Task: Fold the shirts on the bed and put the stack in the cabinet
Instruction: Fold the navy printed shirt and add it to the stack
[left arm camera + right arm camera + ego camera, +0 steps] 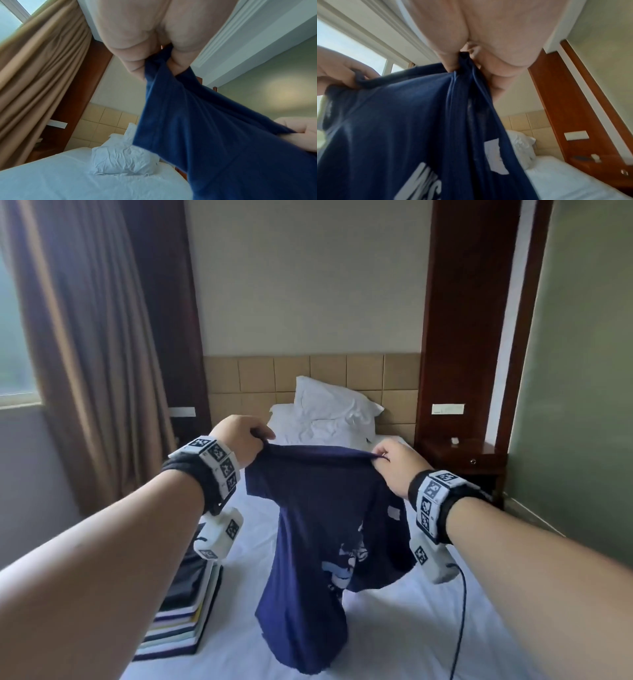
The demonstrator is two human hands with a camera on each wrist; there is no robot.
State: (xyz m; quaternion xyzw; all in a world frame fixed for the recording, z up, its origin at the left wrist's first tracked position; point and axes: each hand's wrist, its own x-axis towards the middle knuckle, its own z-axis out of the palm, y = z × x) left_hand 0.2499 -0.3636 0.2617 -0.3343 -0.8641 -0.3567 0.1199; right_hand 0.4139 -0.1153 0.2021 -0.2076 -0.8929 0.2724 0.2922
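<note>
A navy blue shirt (318, 542) with a pale print hangs in the air over the white bed (394, 628), its lower end brushing the sheet. My left hand (245, 440) pinches one top corner of it and my right hand (390, 462) pinches the other, so the top edge is stretched between them. In the left wrist view the shirt (197, 128) bunches out of the left hand (150, 58). The right wrist view has the shirt (402, 128) gripped by the right hand (464, 59). A stack of folded shirts (185, 621) sits on the bed's left edge, under my left forearm.
A white pillow (332, 405) leans on the tiled headboard (260, 374) at the far end. A brown curtain (89, 354) hangs left, a dark wooden nightstand (462, 457) stands right. A black cable (460, 621) trails from my right wrist over the sheet.
</note>
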